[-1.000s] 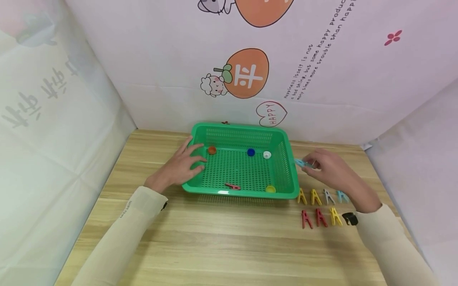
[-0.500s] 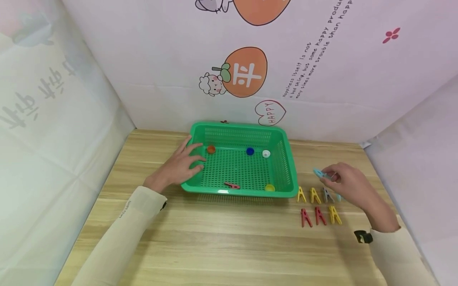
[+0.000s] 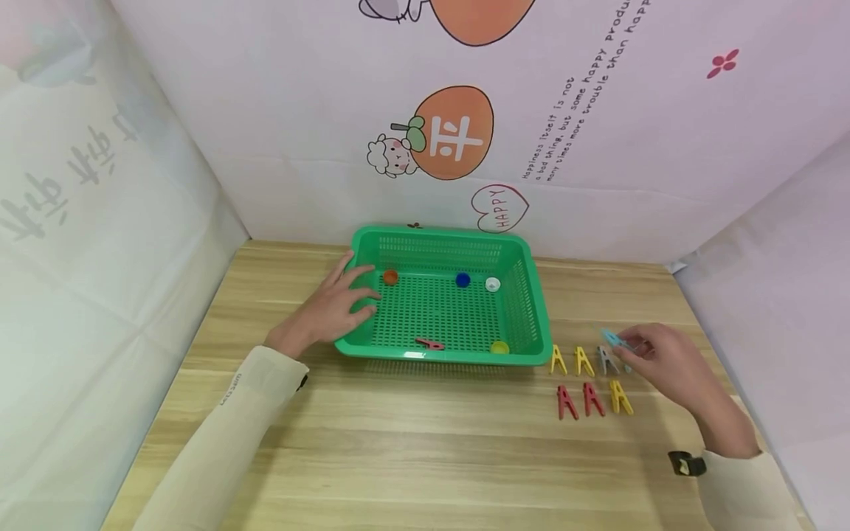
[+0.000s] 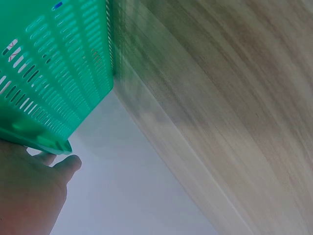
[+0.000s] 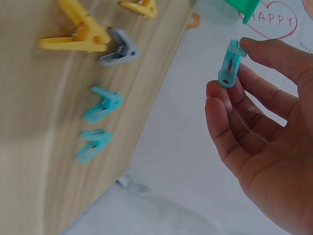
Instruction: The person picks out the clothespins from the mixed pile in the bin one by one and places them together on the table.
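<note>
My left hand (image 3: 330, 308) rests over the left rim of a green plastic basket (image 3: 438, 359), fingers spread and fairly straight. In the left wrist view, the basket's slotted outer wall (image 4: 73, 63) rises beside that hand. To the basket's right, my right hand (image 3: 671, 365) pinches a light blue clothespin (image 5: 231, 63) between thumb and fingers, held above the table. Under and beside it lie a grey clothespin (image 3: 607, 359) and two more light blue ones, seen in the right wrist view, the nearer a blue clothespin (image 5: 102, 105). Yellow clothespins (image 3: 584, 361) and red clothespins (image 3: 593, 399) lie in rows there.
Inside the basket are an orange cap (image 3: 390, 277), a blue cap (image 3: 462, 280), a white cap (image 3: 492, 284), a yellow cap (image 3: 499, 347) and a red clothespin (image 3: 430, 344). Printed cloth walls (image 3: 299, 184) enclose the wooden table (image 3: 398, 450).
My right hand has drawn back from the basket's right rim, moving right and toward me with the light blue clothespin. The left hand stays on the rim.
</note>
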### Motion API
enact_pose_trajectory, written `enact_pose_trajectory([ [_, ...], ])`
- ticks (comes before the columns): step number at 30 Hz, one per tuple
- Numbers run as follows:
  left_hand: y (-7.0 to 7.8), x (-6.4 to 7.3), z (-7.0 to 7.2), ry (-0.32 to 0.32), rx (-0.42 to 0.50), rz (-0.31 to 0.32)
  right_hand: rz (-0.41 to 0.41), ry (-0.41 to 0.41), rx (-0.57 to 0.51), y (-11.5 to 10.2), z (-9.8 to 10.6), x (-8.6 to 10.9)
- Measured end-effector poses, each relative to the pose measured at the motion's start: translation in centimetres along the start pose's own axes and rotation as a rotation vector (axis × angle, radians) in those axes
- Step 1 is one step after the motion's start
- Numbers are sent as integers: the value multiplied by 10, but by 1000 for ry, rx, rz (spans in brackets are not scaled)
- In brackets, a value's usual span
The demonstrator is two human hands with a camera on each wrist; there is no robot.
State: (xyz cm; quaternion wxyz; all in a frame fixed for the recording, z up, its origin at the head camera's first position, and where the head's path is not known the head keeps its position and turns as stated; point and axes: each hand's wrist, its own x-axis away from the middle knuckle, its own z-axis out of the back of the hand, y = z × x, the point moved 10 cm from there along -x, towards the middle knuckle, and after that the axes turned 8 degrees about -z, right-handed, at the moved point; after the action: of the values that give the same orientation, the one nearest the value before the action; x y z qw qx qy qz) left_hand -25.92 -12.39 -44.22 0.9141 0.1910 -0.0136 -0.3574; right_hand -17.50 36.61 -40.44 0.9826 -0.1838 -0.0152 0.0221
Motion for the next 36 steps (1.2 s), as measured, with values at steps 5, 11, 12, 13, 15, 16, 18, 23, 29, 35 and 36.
enact_pose_trajectory([
  [5, -1, -1, 0, -4, 9, 3, -26, 31, -15, 19, -2, 12],
  [11, -1, 0, 0, -7, 4, 6, -66, 45, -26, 40, -5, 24],
  [12, -1, 0, 0, -7, 2, 7, -72, 49, -27, 42, -6, 26],
  [13, -1, 0, 1, -7, 4, 8, -75, 50, -28, 45, -7, 28],
  [15, -1, 0, 1, -5, 6, 9, -82, 46, -30, 51, -10, 31],
  [16, -1, 0, 1, -6, 7, 10, -89, 46, -30, 54, -12, 33],
  [18, -1, 0, 0, -6, 8, 8, -101, 49, -30, 61, -14, 37],
  [23, 0, 0, 0, -12, 7, 11, -121, 68, -48, 76, -21, 46],
  [29, 1, 0, 2, -5, 6, 10, -169, 47, -59, 89, -32, 50],
  [35, 3, 0, 2, -4, 1, 5, -202, 19, -57, 96, -40, 52],
  [36, 3, 0, 2, -6, 3, 6, -210, 12, -53, 98, -41, 52],
])
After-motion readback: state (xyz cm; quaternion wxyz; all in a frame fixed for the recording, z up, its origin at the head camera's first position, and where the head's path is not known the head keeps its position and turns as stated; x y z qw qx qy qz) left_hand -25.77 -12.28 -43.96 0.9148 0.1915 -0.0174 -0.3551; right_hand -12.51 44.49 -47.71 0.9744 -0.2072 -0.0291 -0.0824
